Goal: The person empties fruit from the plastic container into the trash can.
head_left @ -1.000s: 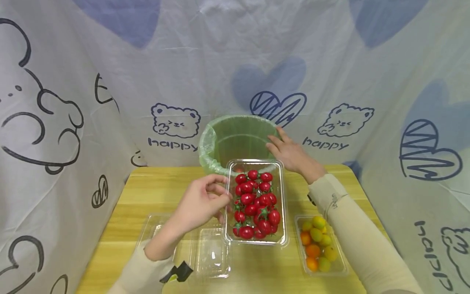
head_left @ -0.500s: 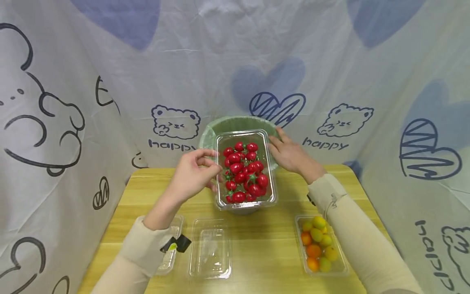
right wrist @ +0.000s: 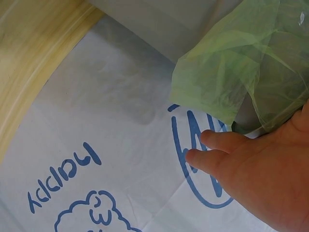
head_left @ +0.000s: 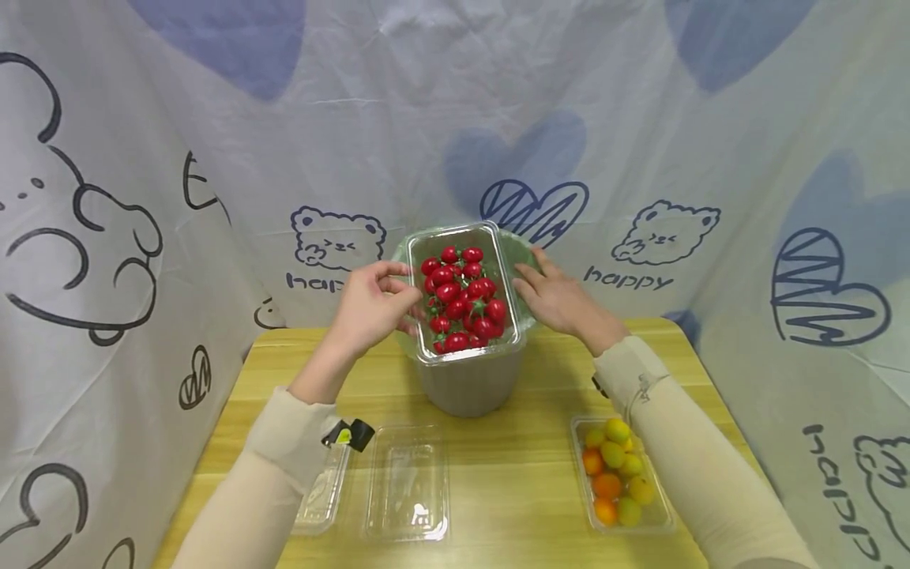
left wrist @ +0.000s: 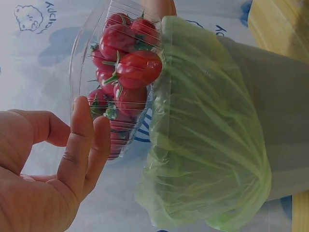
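Observation:
My left hand (head_left: 389, 294) grips the left edge of a clear plastic punnet (head_left: 503, 261) full of red cherry tomatoes (head_left: 458, 296). The punnet hangs tilted above the mouth of a grey bin (head_left: 469, 383) lined with a green bag (head_left: 528, 254). In the left wrist view the fingers (left wrist: 83, 137) lie against the punnet's side (left wrist: 82, 72), beside the green bag (left wrist: 207, 145). My right hand (head_left: 562, 300) rests with relaxed fingers on the bin's right rim. The right wrist view shows that hand (right wrist: 256, 169) under the bag's loose edge (right wrist: 241, 63).
On the wooden table (head_left: 519, 482) lie two empty clear punnets (head_left: 407, 482) (head_left: 323, 498) near the front left. A punnet of orange and yellow-green tomatoes (head_left: 617, 474) sits front right. A printed cloth backdrop (head_left: 640, 158) closes in the back and sides.
My left hand has lifted the punnet of red tomatoes off the table, up and away over the bin's mouth. The right hand has stayed on the rim.

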`<state>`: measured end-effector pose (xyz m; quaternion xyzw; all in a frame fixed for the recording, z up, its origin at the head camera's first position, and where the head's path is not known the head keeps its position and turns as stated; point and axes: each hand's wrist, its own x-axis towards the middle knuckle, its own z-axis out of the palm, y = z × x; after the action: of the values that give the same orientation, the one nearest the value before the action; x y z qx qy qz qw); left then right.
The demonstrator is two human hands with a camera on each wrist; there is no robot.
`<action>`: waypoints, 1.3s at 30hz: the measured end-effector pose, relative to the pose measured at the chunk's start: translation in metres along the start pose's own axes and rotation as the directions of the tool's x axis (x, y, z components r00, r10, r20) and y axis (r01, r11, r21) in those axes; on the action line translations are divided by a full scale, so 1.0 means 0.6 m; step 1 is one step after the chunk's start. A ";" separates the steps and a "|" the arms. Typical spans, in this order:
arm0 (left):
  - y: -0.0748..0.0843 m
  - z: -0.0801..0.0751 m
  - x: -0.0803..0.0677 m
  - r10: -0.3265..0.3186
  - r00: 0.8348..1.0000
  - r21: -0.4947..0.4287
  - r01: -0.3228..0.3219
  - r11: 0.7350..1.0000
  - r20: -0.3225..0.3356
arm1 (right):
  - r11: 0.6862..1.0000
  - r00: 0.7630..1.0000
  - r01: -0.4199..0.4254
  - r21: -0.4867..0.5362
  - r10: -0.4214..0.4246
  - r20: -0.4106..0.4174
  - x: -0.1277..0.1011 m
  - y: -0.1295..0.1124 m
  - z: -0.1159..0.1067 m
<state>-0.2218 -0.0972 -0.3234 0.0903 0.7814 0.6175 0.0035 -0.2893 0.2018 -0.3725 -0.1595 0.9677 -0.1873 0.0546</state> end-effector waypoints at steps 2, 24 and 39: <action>0.002 0.001 0.009 0.005 1.000 0.003 -0.004 1.000 -0.012 | 1.000 1.000 -0.001 -0.002 0.001 -0.001 -0.001 0.000 0.000; -0.022 0.015 0.074 0.085 0.971 0.068 -0.072 0.995 -0.225 | 1.000 1.000 -0.006 0.017 0.005 0.026 0.001 0.001 -0.001; -0.039 0.022 0.096 0.198 0.935 0.197 -0.144 0.970 -0.294 | 1.000 1.000 -0.010 0.029 0.009 0.027 0.001 0.003 0.001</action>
<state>-0.2803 -0.0812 -0.3431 0.0595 0.8116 0.5520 -0.1816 -0.2905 0.2029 -0.3735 -0.1567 0.9648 -0.1991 0.0706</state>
